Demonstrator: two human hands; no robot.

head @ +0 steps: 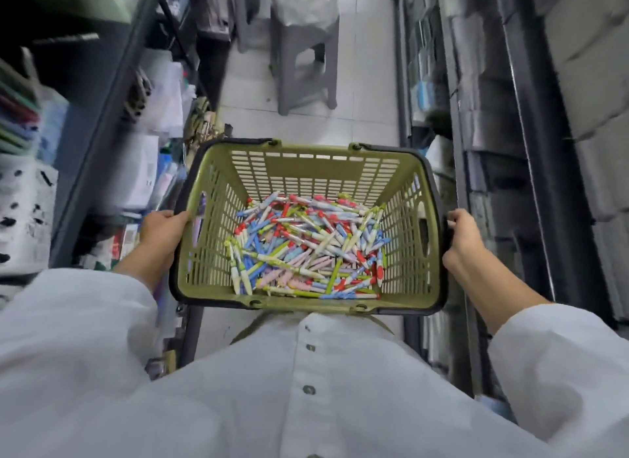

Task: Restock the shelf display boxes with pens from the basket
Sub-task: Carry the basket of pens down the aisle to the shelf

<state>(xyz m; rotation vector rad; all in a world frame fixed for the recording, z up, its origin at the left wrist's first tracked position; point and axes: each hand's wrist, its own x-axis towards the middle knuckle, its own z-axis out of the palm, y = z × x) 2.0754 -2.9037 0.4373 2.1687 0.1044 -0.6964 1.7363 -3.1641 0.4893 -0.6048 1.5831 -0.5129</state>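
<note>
White shirtfront fills our lower view. Our left hand [160,234] and right hand [461,239] curl round the rims of the green basket [306,166], carrying loose pens [306,246]. Tilting it in this narrow aisle could spill them.

1. The olive-green slotted plastic basket [218,226] looks matt, with a darker smooth plastic rim.
2. The heap of multicoloured plastic pens [306,246] has a slight gloss.
3. The white buttoned cloth shirt [238,389] is soft and matt.
4. The pale tiled floor [367,93] shines faintly.
5. The grey moulded plastic stool [306,66] is dull and smooth.
6. The dark metal shelf frame [102,123] looks painted and smooth.
</note>
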